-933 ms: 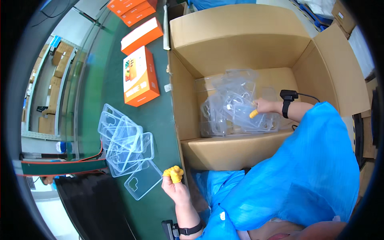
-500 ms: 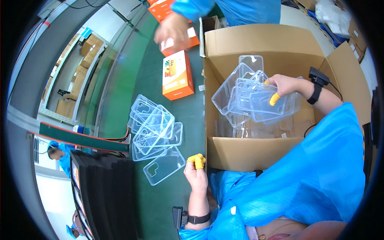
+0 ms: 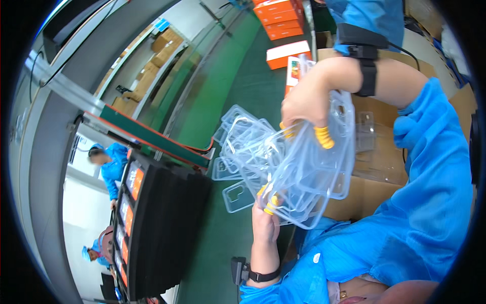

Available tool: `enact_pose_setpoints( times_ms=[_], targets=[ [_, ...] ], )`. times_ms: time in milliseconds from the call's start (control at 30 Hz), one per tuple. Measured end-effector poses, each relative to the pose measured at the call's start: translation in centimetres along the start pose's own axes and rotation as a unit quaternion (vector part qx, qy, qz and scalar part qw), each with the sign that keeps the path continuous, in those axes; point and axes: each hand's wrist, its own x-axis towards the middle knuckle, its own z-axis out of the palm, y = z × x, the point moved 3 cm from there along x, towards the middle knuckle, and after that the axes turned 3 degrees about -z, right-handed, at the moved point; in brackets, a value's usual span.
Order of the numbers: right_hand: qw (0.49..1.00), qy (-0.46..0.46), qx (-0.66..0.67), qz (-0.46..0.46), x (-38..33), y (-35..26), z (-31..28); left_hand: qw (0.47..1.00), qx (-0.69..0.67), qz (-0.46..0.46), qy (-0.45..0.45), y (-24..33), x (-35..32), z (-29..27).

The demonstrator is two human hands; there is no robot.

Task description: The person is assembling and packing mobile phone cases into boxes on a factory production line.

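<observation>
A bunch of clear plastic phone cases (image 3: 316,167) hangs over the bench edge between my hands. From above, my right hand (image 3: 311,99) is closed on their upper part, yellow finger cots on its fingertips. Lower down, my left hand (image 3: 265,215) pinches the bunch's bottom edge, with yellow cots on its fingers too. Beside and partly behind the bunch, more clear phone cases (image 3: 237,196) lie heaped on the green bench (image 3: 215,253). Some overlap, so I cannot tell where the heap ends and the held bunch begins.
An open cardboard box (image 3: 377,190) stands on the right, a few clear pieces inside. Orange-and-white boxes (image 3: 287,54) sit at the far bench, with a stack (image 3: 279,23) behind. Black trays (image 3: 169,228) rise at left. Across the bench is a person in a blue gown (image 3: 387,20).
My right hand has lifted the clear cases out of the cardboard box and leftward to the bench. My left hand has taken hold of their lower edge. The view has shifted too.
</observation>
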Motion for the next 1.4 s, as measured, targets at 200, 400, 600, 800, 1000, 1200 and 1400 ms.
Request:
enact_pose_setpoints(
  times_ms=[200, 400, 600, 800, 1000, 1200, 1400],
  targets=[
    [0.959, -0.142, -0.200, 0.142, 12.1, -2.9, -7.3, 0.984, 0.021, -0.007, 0.178, -0.1, -0.7, -4.8],
    [0.823, 0.074, -0.537, 0.172, 18.7, -3.6, -4.3, 0.927, 0.153, 0.133, 0.316, -2.2, 1.8, -7.0],
    [0.814, 0.162, -0.538, -0.148, 22.9, -2.3, -0.5, 0.799, 0.469, 0.117, 0.359, -1.5, 1.9, -9.8],
    [0.877, 0.255, -0.318, -0.253, 18.7, -2.0, -0.7, 0.807, 0.386, 0.161, 0.417, -1.5, 2.5, -10.9],
    [0.863, 0.478, -0.136, -0.091, 16.1, -0.4, -0.3, 0.761, 0.388, 0.175, 0.489, -1.5, 3.7, -13.4],
    [0.842, 0.525, -0.004, -0.124, 18.0, 1.4, 1.1, 0.657, 0.534, 0.192, 0.497, -0.5, 1.5, -11.3],
    [0.814, 0.512, 0.124, -0.246, 21.7, 0.3, -0.9, 0.715, 0.397, 0.145, 0.557, -1.9, 1.1, -12.7]
  ],
)
